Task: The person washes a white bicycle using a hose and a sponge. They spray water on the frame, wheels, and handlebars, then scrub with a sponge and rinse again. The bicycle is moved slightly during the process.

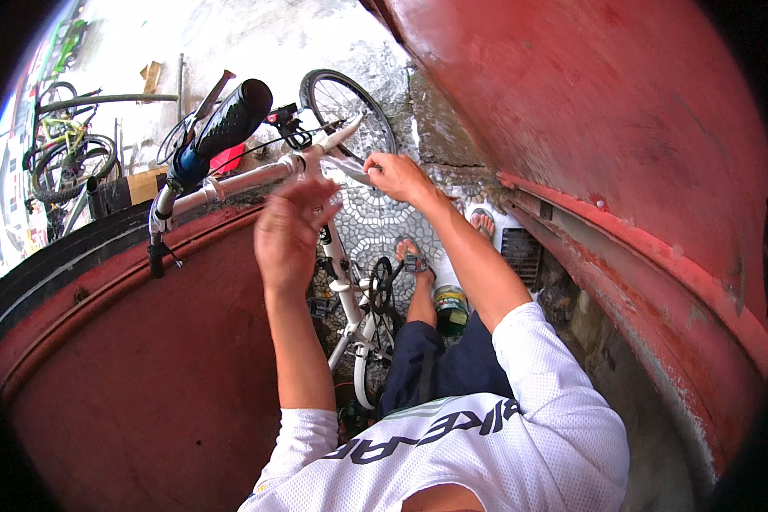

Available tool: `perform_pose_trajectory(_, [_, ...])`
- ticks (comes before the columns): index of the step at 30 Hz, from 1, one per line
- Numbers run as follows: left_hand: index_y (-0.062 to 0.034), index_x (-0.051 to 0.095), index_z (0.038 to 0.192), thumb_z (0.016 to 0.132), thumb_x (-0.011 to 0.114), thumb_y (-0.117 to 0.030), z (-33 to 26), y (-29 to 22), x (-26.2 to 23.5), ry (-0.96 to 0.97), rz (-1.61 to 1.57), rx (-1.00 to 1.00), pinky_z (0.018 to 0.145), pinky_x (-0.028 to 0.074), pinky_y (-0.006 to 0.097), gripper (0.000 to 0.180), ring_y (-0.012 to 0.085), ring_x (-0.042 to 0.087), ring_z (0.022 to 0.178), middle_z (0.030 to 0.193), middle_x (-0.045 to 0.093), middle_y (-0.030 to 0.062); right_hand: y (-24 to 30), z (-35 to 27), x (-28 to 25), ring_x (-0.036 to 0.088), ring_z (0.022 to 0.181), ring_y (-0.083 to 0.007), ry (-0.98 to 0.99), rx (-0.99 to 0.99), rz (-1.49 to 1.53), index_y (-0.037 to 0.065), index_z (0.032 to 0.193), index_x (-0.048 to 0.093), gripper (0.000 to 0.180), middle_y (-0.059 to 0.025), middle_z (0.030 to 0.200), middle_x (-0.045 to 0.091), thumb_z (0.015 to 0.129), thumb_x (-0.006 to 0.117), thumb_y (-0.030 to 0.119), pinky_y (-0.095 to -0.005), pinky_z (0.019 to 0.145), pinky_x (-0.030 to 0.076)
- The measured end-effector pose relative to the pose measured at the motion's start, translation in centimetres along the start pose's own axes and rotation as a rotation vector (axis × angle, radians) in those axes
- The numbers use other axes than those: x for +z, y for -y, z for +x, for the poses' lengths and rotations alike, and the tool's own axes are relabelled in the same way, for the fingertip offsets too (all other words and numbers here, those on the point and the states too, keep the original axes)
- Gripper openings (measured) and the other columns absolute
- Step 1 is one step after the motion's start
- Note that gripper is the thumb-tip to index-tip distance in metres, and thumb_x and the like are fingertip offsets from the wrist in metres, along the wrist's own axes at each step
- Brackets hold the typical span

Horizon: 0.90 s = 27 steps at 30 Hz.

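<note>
A white bicycle [339, 260] stands in front of me, its handlebar [239, 182] reaching toward the left. My left hand [290, 235] is raised over the handlebar's middle, and motion smears its fingers. Just right of the stem, my right hand [398, 177] is closed, thumb and fingers pinched together near a pale, thin strip that I cannot make out clearly. The front wheel [350, 111] lies beyond both hands. At the bar's left end is a black grip [237, 111] with a brake lever [212, 96] beside it.
Red metal panels [145, 367] flank me, the right-hand one [623, 128] rising high. A green bucket [450, 309] stands by my feet on the patterned paving [369, 224]. A drain grate [520, 253] lies to the right. Farther left, another bicycle [75, 162] stands near a metal rail [115, 99].
</note>
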State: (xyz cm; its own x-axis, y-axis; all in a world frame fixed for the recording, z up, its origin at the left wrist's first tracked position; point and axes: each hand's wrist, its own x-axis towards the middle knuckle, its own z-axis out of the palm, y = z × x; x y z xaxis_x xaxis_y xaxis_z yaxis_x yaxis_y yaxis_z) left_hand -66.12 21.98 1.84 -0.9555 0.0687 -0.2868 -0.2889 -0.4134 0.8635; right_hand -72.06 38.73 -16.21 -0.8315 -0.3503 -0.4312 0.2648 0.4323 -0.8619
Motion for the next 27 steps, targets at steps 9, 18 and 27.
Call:
perform_pose_trajectory(9, [0.0055, 0.046, 0.139, 0.086, 0.071, -0.039, 3.7, 17.0, -24.9, -0.557, 1.212, -0.083, 0.098, 0.046, 0.039, 0.074, 0.0336, 0.060, 0.119, 0.129, 0.060, 0.0261, 2.7, 0.6, 4.3, 0.067, 0.076, -0.0369, 0.036, -0.144, 0.014, 0.011, 0.107, 0.067, 0.026, -0.0186, 0.080, 0.068, 0.089, 0.054, 0.025, -0.0452, 0.070, 0.051])
perform_pose_trajectory(18, [-0.0028, 0.060, 0.121, 0.091, 0.064, -0.045, 10.8, 20.9, -24.3, -0.607, 1.352, 0.127, 0.088, 0.048, 0.050, 0.051, 0.0422, 0.063, 0.106, 0.109, 0.068, 0.0241, 2.5, 1.5, 8.1, 0.067, 0.090, -0.0432, 0.021, -0.112, -0.180, 0.012, 0.109, 0.064, 0.022, -0.0239, 0.091, 0.069, 0.094, 0.051, 0.024, -0.0533, 0.081, 0.052])
perform_pose_trajectory(27, [0.0005, 0.067, 0.118, 0.060, 0.072, -0.076, 12.8, 16.9, -17.7, -1.028, 1.236, -0.372, 0.093, 0.050, 0.043, 0.096, 0.0357, 0.064, 0.111, 0.115, 0.067, 0.0249, 4.0, 1.9, 8.9, 0.065, 0.093, -0.0450, 0.025, 0.030, -0.251, 0.010, 0.110, 0.061, 0.025, -0.0236, 0.099, 0.069, 0.095, 0.048, 0.024, -0.0553, 0.083, 0.050])
